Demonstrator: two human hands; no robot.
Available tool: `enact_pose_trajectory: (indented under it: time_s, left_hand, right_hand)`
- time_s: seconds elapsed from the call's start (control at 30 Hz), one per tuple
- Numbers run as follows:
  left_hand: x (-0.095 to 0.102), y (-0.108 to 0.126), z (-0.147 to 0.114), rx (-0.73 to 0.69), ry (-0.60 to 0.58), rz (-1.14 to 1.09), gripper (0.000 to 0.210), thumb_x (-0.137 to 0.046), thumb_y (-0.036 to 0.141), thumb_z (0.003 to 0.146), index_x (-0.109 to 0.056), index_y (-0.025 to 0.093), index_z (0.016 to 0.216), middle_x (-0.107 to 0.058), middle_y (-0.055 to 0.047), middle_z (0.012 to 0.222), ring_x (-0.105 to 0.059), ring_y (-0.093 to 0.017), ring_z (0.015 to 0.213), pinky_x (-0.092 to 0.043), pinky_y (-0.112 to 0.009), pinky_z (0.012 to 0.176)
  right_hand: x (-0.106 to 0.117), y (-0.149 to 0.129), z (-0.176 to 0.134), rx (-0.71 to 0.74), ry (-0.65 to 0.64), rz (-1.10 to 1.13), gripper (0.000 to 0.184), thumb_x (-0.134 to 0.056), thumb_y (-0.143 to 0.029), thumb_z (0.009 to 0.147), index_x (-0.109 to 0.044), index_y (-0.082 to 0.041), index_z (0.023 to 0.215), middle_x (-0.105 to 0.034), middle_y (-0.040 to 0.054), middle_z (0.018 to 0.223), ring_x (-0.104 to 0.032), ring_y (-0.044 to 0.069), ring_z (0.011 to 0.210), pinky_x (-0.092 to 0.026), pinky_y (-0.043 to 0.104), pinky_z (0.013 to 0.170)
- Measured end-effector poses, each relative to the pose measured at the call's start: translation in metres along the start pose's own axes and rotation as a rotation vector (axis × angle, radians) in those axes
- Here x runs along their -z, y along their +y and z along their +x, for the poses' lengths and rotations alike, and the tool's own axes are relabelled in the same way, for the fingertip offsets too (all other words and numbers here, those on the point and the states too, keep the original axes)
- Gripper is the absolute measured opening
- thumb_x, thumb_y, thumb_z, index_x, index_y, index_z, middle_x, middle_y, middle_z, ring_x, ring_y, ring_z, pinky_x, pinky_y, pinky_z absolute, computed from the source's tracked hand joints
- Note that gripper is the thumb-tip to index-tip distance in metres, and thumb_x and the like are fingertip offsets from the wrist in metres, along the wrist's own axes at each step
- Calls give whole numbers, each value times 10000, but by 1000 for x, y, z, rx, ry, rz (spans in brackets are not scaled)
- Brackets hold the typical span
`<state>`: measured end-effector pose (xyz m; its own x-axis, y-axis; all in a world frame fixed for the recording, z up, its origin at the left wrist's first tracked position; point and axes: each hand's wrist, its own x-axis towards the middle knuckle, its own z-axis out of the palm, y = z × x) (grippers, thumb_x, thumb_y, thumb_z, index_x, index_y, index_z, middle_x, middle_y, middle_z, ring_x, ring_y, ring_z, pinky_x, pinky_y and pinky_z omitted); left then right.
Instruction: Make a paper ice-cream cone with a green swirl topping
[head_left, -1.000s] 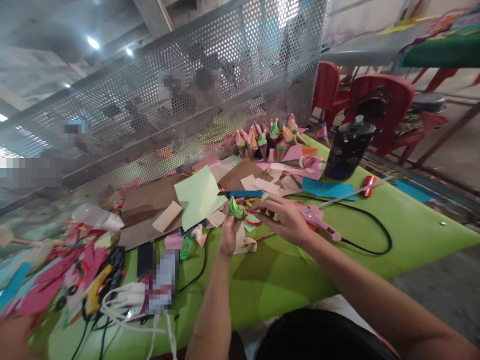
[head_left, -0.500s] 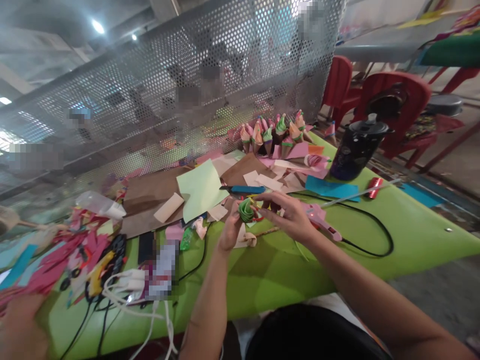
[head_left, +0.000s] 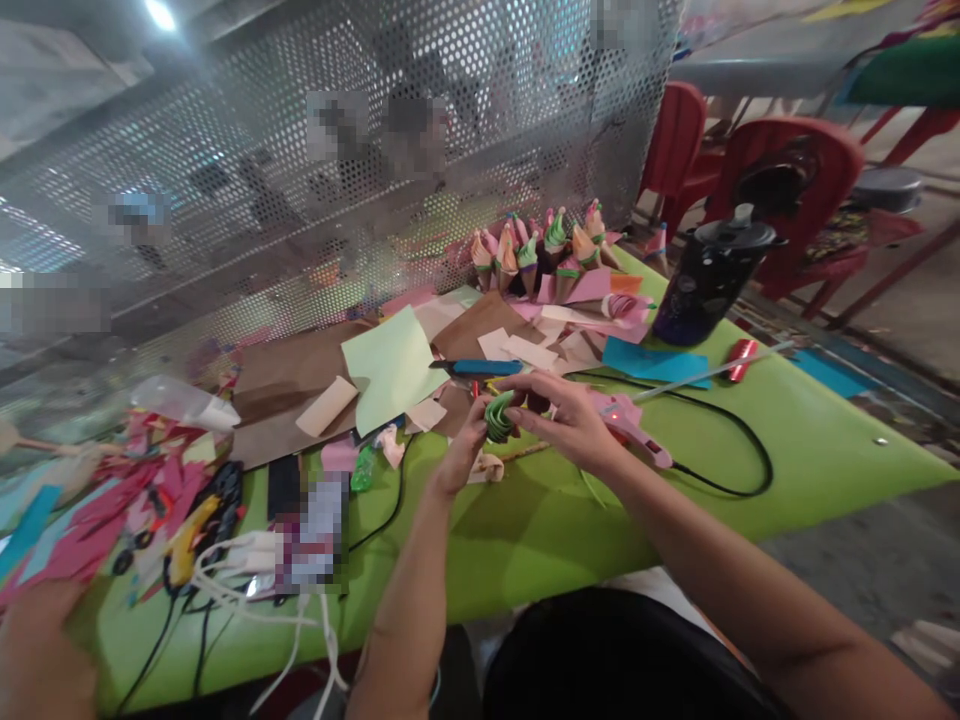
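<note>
Since prev. frame: right hand (head_left: 574,415) has moved in closer; thumb + fingertips now meet upper R side of a small twisted green swirl (head_left: 497,418), matt, prob. paper. Left hand (head_left: 459,455) little changed: thumb & fingers pinch swirl from L. Right hand curved, thumb apart from index; can't tell if it pinches or only touches.

Handling (est.): v. light, soft, layered, easily crushed; folds could flatten under hard squeeze. Not slippery by look. Best hold: low, round base, light fingertip pressure, off the ridges.

Position: swirl betw. both hands, over mid part of lime-green covered counter (head_left: 540,550), apparently held up off its surface; L fingers one side, R fingertips at top & other side.

Nearby: pink plastic glue gun (head_left: 636,436) just R of right hand, on side twd counter's R corner. Blue-handled cutter (head_left: 486,368) beyond hands, twd far edge. Pale-green paper sheet (head_left: 390,365) farther L. Cluster of small brown cones w/ pastel swirls (head_left: 528,262) nr far edge; dark lidded tumbler (head_left: 709,285) nr far edge too, farther R.
</note>
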<state>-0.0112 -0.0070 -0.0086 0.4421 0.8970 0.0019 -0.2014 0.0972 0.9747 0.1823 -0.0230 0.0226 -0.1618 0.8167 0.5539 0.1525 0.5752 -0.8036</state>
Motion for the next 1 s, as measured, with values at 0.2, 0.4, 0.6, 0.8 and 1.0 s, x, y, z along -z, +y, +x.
enact_pose_trajectory:
  time_s: [0.2, 0.4, 0.6, 0.8, 1.0]
  left_hand:
    - [2, -2, 0, -7, -24, 23, 300, -622, 411, 870, -640, 213, 1095, -616, -48, 1001, -566, -208, 916, -493, -394, 901]
    - [5, 1, 0, -39, -39, 104, 340, -630, 457, 897, -637, 213, 1134, -606, -50, 1010, -553, -200, 914, -469, -380, 912]
    - [10, -6, 1, -21, -40, 108, 352, -636, 453, 893, -636, 201, 1138, -630, -53, 1000, -580, -220, 934, -466, -414, 950]
    - [12, -7, 2, 12, -10, 147, 336, -638, 443, 907, -684, 226, 1159, -682, -86, 1140, -594, -273, 1156, -461, -440, 1056]
    - [6, 8, -4, 86, 0, 332, 529, -718, 470, 841, -619, 250, 1312, -650, -69, 1332, -555, -272, 1278, -433, -411, 1130]
  right_hand:
    - [-1, 3, 0, 1, 9, -35, 165, -639, -323, 956, -747, -239, 1049, -679, 42, 880, -647, 183, 774, -536, 318, 735]
    - [0, 3, 0, -1, 8, -37, 141, -642, -300, 955, -755, -234, 1007, -674, 41, 861, -636, 175, 748, -514, 305, 705]
    - [1, 4, 1, -1, 40, -52, 123, -645, -272, 944, -760, -242, 979, -697, 49, 885, -659, 199, 811, -516, 320, 733]
    - [-1, 5, 1, -10, 60, -53, 128, -639, -266, 950, -762, -240, 975, -700, 52, 906, -659, 194, 808, -518, 313, 731]
    - [-2, 6, 1, -53, 125, -53, 131, -628, -279, 945, -751, -231, 954, -723, 41, 913, -661, 191, 837, -517, 300, 742]
